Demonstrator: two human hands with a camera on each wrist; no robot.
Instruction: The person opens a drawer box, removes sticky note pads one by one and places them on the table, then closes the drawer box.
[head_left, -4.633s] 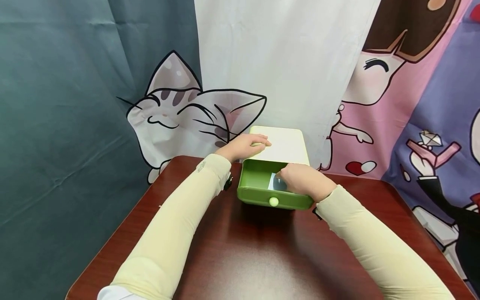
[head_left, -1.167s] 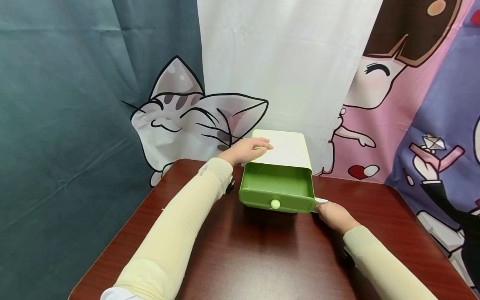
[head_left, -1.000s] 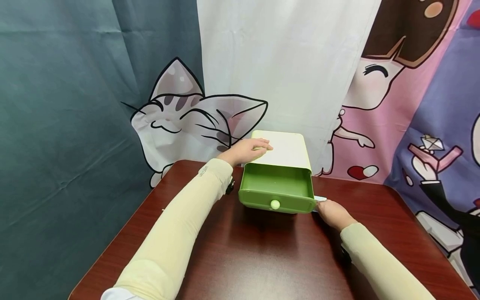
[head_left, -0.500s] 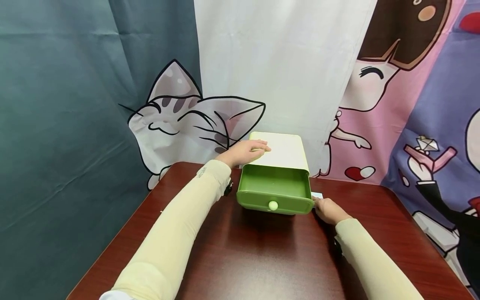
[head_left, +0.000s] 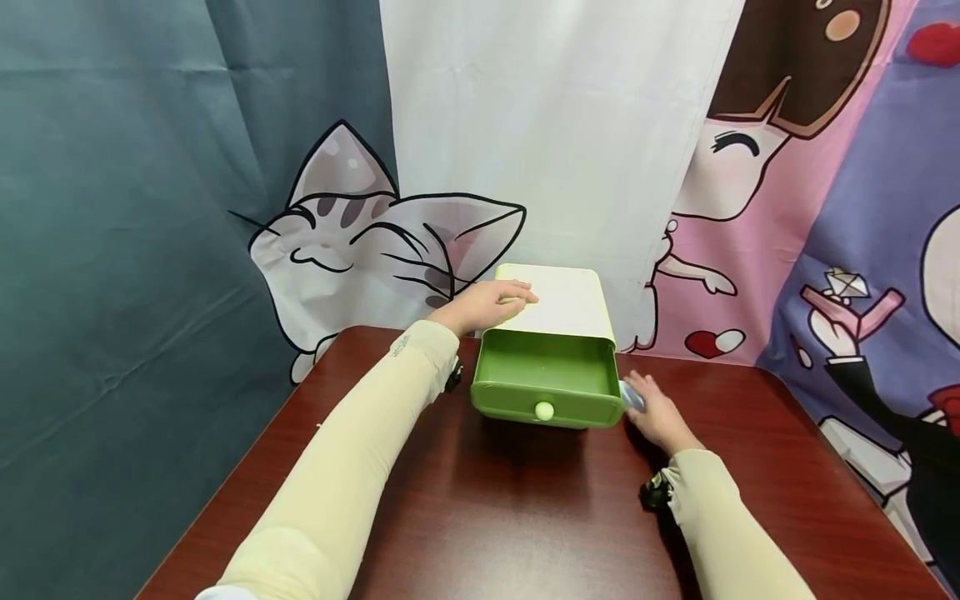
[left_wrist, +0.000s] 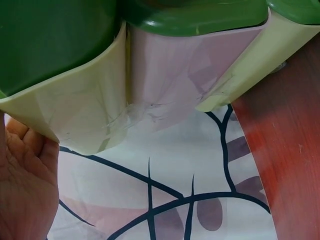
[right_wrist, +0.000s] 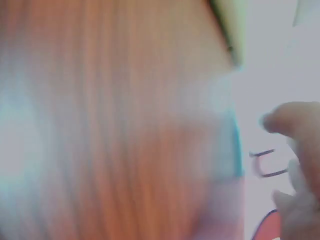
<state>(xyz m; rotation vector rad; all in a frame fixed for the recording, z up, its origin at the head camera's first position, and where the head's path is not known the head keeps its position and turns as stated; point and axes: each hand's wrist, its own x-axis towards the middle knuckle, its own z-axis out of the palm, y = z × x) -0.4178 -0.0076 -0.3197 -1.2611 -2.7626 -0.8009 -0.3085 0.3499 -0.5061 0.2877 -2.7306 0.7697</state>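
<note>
The right hand [head_left: 660,418] has just loosened: half a second ago its fingers pinched the packet [head_left: 632,397] beside the drawer [head_left: 510,400], and now they spread apart over it. The packet seems to lie on the table [head_left: 525,508], just right of the cabinet [head_left: 573,302], partly screened by the fingers; what exactly it is, is too small to tell. A few seconds back it was inside the drawer, so taking it out and setting it down look done, while the drawer, knob [head_left: 544,411] at its front, stands pulled out.

As for the grip, the right hand is well spread, thumb and fingers apart. It appears to hold nothing, though I cannot tell whether a fingertip touches the packet; the right wrist view is badly blurred. The left hand [head_left: 487,307] stays where it was, laid on the cabinet's top near the left edge. Its fingers are nearly straight and clasp nothing; they look to be steadying the cabinet. The left wrist view shows that hand against a yellow tier [left_wrist: 90,115], with a pink tier [left_wrist: 175,70] next to it
</note>
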